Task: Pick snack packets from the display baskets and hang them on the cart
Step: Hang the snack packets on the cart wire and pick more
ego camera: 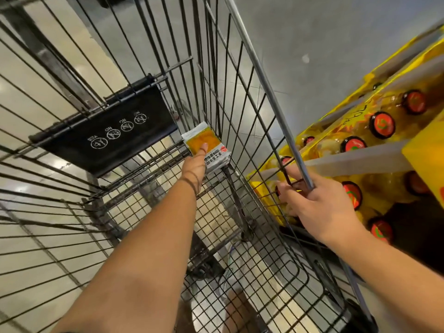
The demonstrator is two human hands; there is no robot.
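**Snack packet and cart: current position**

Snack packet (213, 152): flat, white, with an orange front panel and black print. Pinched by the left hand (193, 168), tilted, inside the cart (268, 92). It sits near the black wire side wall, above the mesh floor.

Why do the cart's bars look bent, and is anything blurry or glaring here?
In the head view, the wide-angle lens bows the cart wires; lights leave glare patches on the glossy floor at left; the red-capped bottles at right look soft and smeared, while the snack packet in the left hand is fairly sharp.
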